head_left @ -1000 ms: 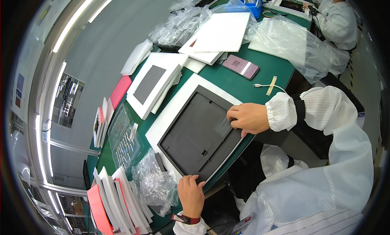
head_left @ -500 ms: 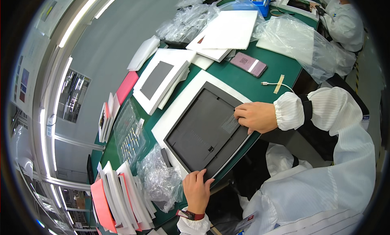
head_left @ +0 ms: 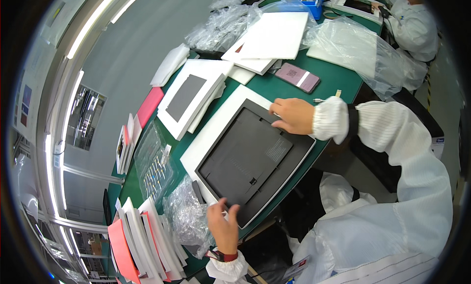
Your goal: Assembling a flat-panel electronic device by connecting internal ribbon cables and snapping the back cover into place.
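Note:
A flat black rectangular panel (head_left: 230, 161) with a raised rim, looking like the back of a picture frame, lies on a white foam sheet (head_left: 208, 149). A printed label and a small socket show on its back. By the panel's far right corner, my right hand (head_left: 296, 116) has thumb and fingers apart, with a gap between them; whether the fingertips touch the rim is hard to tell. My left hand (head_left: 224, 227) is at the near left corner, thumb and fingers spread, slightly blurred. Neither hand grips anything that I can make out.
Clear plastic bags (head_left: 189, 213), a tray of small parts (head_left: 156, 173) and stacked white boards (head_left: 147, 240) lie left on the green table (head_left: 333, 83). Beyond are a framed board (head_left: 189, 95), a pink phone (head_left: 297, 78) and a white cable (head_left: 319, 100). Another person (head_left: 414, 29) sits far right.
My right hand has left the panel's right edge and moved left and away toward its far corner. My left hand has shifted slightly left, and its fingers have come off the near corner.

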Demonstrator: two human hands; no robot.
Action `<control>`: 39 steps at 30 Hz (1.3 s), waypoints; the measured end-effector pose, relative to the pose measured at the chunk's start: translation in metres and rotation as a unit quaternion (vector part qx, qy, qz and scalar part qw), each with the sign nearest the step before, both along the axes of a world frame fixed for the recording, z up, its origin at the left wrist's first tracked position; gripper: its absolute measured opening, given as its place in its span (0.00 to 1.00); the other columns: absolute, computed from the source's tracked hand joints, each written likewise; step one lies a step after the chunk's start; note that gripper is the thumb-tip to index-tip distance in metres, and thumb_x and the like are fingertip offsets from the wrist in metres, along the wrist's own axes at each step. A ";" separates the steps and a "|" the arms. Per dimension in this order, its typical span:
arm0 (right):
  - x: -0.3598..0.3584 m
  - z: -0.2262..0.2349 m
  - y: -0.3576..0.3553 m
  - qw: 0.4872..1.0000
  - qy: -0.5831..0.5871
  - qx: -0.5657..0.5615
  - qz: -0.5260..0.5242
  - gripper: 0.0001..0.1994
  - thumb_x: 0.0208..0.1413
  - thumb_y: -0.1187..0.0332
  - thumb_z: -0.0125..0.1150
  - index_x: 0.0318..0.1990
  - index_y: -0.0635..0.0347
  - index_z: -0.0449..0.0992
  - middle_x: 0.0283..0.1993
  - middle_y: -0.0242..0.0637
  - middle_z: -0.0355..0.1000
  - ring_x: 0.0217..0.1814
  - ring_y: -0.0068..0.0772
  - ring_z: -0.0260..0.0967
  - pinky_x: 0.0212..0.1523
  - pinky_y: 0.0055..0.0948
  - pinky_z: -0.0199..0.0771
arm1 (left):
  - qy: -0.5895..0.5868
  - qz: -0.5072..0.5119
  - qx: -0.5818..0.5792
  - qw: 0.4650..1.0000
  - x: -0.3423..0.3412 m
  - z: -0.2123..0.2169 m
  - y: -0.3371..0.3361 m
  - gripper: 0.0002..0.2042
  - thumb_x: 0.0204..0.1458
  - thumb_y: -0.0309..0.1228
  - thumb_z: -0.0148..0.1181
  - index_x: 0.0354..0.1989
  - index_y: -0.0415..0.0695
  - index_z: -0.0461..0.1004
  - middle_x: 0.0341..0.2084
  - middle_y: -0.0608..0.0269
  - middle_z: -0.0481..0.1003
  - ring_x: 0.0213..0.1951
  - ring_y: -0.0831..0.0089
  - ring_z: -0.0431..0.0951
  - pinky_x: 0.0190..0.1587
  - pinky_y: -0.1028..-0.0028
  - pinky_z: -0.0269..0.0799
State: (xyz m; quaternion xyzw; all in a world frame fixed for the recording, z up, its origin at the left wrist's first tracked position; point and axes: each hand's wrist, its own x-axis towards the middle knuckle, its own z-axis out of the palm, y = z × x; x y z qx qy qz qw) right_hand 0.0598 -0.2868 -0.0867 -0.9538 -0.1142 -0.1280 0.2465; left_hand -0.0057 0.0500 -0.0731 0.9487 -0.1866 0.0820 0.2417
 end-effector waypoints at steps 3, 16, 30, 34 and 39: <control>0.023 -0.005 0.017 0.992 0.089 -0.062 -0.071 0.18 0.51 0.60 0.60 0.40 0.68 0.66 0.40 0.50 0.66 0.39 0.54 0.70 0.39 0.42 0.72 | -0.004 0.105 0.061 0.993 0.034 -0.019 0.015 0.18 0.46 0.35 0.63 0.41 0.34 0.71 0.31 0.49 0.71 0.33 0.51 0.72 0.38 0.60 0.67; 0.038 0.001 0.024 0.990 0.088 -0.083 -0.074 0.07 0.38 0.72 0.57 0.21 0.68 0.73 0.23 0.51 0.72 0.28 0.49 0.73 0.29 0.39 0.75 | -0.068 0.123 0.203 0.969 0.061 -0.027 0.003 0.10 0.40 0.30 0.60 0.24 0.33 0.72 0.22 0.42 0.73 0.29 0.45 0.75 0.33 0.56 0.70; 0.041 -0.002 0.024 0.987 0.089 -0.067 -0.120 0.13 0.40 0.64 0.61 0.26 0.67 0.72 0.27 0.49 0.72 0.31 0.50 0.72 0.32 0.41 0.73 | -0.127 0.133 0.170 0.968 0.063 -0.018 0.014 0.11 0.38 0.31 0.58 0.24 0.34 0.73 0.18 0.48 0.73 0.25 0.48 0.74 0.32 0.59 0.69; 0.041 0.009 0.023 0.986 0.106 -0.065 -0.115 0.14 0.40 0.62 0.62 0.25 0.67 0.72 0.26 0.50 0.72 0.31 0.50 0.72 0.32 0.40 0.73 | -0.091 0.133 0.162 0.974 0.064 -0.009 0.016 0.12 0.39 0.31 0.59 0.26 0.33 0.73 0.22 0.44 0.74 0.28 0.47 0.74 0.33 0.57 0.69; 0.039 0.014 0.021 0.988 0.094 -0.060 -0.110 0.14 0.39 0.62 0.63 0.22 0.68 0.73 0.24 0.49 0.72 0.30 0.50 0.73 0.31 0.40 0.73 | -0.049 0.148 0.120 0.980 0.064 0.004 0.013 0.13 0.36 0.32 0.60 0.27 0.34 0.75 0.20 0.48 0.75 0.27 0.51 0.76 0.33 0.63 0.71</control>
